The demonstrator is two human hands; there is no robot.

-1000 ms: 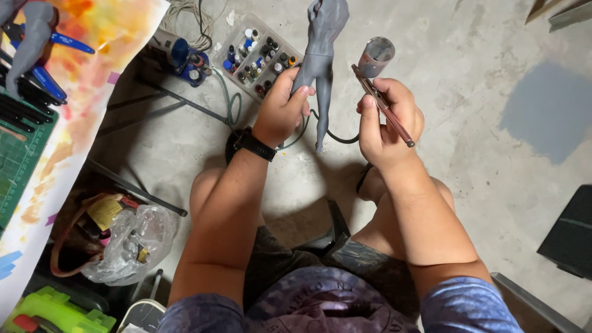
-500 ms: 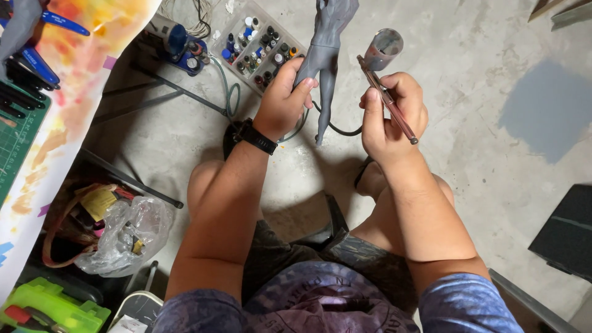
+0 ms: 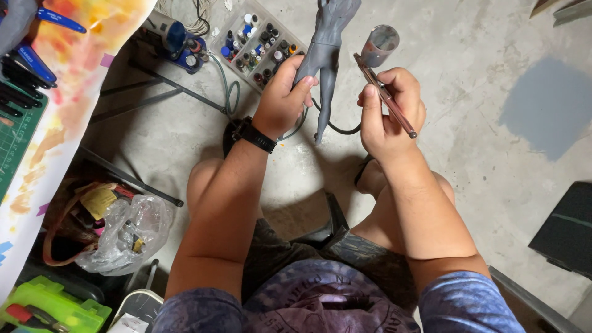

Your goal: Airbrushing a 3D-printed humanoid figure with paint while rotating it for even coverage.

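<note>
View from above of a seated person working over a bare concrete floor. The left hand [image 3: 285,98], with a black wristwatch [image 3: 254,134] on its wrist, is clenched around the leg of a matte grey figurine [image 3: 327,49], a slim moulded form whose upper part runs off the top edge at 12 o'clock. The right hand [image 3: 390,114] grasps an airbrush [image 3: 385,92], a thin brownish metal barrel lying diagonally across the fingers, with a cylindrical metal cup [image 3: 378,44] at its front end just beside the figurine. A dark hose [image 3: 336,127] loops between the two hands.

At 11 o'clock a clear plastic tray of small paint bottles [image 3: 259,43] rests on the floor near a blue device with coiled tubing [image 3: 179,40]. At 9 o'clock a paint-stained paper sheet [image 3: 80,55] covers a table edge. At 7 o'clock lie a crinkled transparent bag [image 3: 126,231] and a lime-green case [image 3: 55,308]. A smooth grey painted patch [image 3: 546,111] marks the floor at 3 o'clock; the open concrete lies mostly toward 2 to 4 o'clock, bounded by a dark panel [image 3: 564,231].
</note>
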